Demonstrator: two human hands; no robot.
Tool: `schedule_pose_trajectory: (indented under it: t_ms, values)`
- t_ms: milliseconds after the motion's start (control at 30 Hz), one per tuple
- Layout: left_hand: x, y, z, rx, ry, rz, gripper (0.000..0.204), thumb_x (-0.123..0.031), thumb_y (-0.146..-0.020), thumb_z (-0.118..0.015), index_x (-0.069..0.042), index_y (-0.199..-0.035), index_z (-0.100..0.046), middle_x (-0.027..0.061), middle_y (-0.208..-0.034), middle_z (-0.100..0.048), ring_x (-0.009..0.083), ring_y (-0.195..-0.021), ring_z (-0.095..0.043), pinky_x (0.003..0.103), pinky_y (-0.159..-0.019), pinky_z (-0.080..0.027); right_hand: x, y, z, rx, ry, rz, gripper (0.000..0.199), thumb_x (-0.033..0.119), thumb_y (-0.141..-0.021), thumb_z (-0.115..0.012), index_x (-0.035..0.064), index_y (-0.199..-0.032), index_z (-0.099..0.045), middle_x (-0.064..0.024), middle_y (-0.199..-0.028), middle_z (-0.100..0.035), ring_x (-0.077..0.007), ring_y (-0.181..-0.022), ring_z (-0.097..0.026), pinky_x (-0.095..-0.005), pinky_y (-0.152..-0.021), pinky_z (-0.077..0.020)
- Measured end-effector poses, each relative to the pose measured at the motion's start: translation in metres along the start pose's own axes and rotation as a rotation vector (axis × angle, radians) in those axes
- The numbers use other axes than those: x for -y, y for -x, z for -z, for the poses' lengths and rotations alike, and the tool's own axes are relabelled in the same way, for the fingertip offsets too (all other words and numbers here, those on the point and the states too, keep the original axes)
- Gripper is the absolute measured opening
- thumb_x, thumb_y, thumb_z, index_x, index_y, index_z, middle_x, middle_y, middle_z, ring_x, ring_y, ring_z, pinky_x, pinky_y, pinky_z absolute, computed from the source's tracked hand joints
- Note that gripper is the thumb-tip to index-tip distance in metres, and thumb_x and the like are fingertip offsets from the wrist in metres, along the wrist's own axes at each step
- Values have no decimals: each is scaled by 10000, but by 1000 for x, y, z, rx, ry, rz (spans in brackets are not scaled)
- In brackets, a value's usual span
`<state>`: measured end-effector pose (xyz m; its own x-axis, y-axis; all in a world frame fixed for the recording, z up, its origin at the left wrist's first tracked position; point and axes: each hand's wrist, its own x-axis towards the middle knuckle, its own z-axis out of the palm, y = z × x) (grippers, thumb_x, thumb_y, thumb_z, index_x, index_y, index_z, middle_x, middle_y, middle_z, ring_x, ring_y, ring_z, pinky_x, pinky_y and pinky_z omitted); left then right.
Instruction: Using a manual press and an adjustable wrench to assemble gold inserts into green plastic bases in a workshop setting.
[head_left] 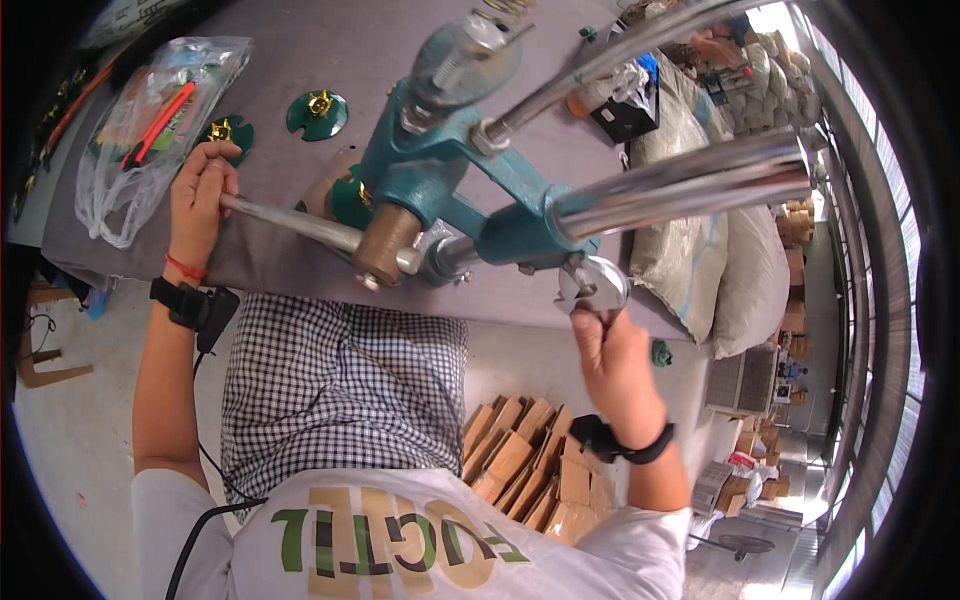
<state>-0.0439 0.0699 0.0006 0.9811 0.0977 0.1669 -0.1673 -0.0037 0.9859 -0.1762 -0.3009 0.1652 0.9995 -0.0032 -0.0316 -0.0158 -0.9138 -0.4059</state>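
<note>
A teal hand press (pixel 410 150) with a polished steel column (pixel 690 185) stands over the grey-covered table. My left hand (pixel 203 190) is closed around the end of its metal lever bar (pixel 295 222), which runs into a brown metal hub (pixel 388 245). Closed on an adjustable wrench (pixel 600 283), my right hand (pixel 622 370) holds the tool's head up against the underside of the column's collar (pixel 535 225). Whether the jaws sit on a bolt there I cannot tell. Green discs with gold fittings lie beyond the lever, one disc (pixel 317 115) in full view and another (pixel 352 200) partly behind the press.
A clear plastic bag (pixel 120 180) with a red tool (pixel 160 125) lies at the left. Black box (pixel 632 115) and bulging sacks (pixel 680 220) line the right side. Folded cardboard (pixel 530 460) stands below the table edge. A second steel rod (pixel 600 75) slants across the top.
</note>
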Motion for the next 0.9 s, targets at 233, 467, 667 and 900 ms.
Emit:
schedule_pose_trajectory:
  t_ms: [233, 467, 667, 900]
  values:
    - [5, -2, 1, -29, 19, -17, 217, -145, -928, -395, -31, -1017, -557, -35, -659, -476, 10, -507, -360, 162, -454, -285, 39, -14, 58, 171, 534, 90, 368, 330, -877, -575, 14, -730, -456, -176, -556, -550, -376, -530, -563, -425, -473, -430]
    - [2, -1, -8, -32, 53, -36, 222, -151, -932, -395, -21, -1016, -553, -29, -665, -477, 13, -510, -357, 163, -465, -289, -16, 39, -8, -159, -312, 12, 141, 57, -853, -459, -25, -867, -574, -41, -642, -512, -116, -515, -461, -283, -463, -366]
    - [5, 1, -2, -83, 55, 9, 224, -157, -929, -402, -23, -1023, -555, -34, -668, -479, 9, -514, -354, 156, -473, -293, -45, 13, -128, -320, -448, 106, 139, 105, -882, -490, -3, -921, -568, -72, -692, -560, -174, -580, -526, -276, -530, -414]
    - [6, 2, -4, -89, 69, 0, 225, -170, -928, -413, -31, -1032, -556, -37, -684, -493, 6, -519, -360, 152, -477, -298, -51, -9, -157, -355, -614, 90, 383, 378, -940, -471, 9, -839, -484, -25, -635, -499, -81, -527, -439, -223, -457, -367]
